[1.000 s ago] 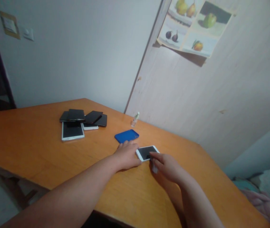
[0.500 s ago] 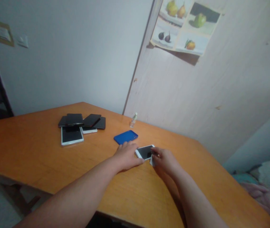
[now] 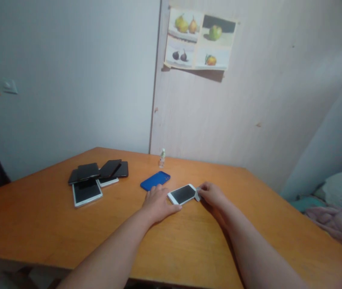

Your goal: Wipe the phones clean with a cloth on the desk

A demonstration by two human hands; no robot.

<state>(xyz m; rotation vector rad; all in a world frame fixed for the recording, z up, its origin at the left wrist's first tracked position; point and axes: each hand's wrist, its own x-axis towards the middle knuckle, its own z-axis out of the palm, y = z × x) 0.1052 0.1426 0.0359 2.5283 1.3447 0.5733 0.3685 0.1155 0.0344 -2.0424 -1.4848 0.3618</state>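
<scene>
A white smartphone (image 3: 183, 194) with a dark screen lies face up on the table between my hands. My left hand (image 3: 158, 204) grips its left end, the thumb along the near edge and the fingers on the far side. Just off the phone's right end, my right hand (image 3: 212, 195) pinches a small pale grey cloth or wipe (image 3: 198, 194); its exact kind is hard to make out. Beyond my left fingers lies a blue phone case (image 3: 155, 180), open side up.
A small clear bottle (image 3: 162, 157) stands near the wooden table's (image 3: 177, 249) back edge. To the left, several dark devices (image 3: 88, 171) overlap a white tablet (image 3: 87, 192). Fruit pictures (image 3: 201, 39) hang on the wall behind. Bedding (image 3: 333, 208) shows at far right.
My right hand has drawn the cloth from the right part of the screen to beyond the phone's right end. My left hand keeps its hold. The camera view has turned and levelled.
</scene>
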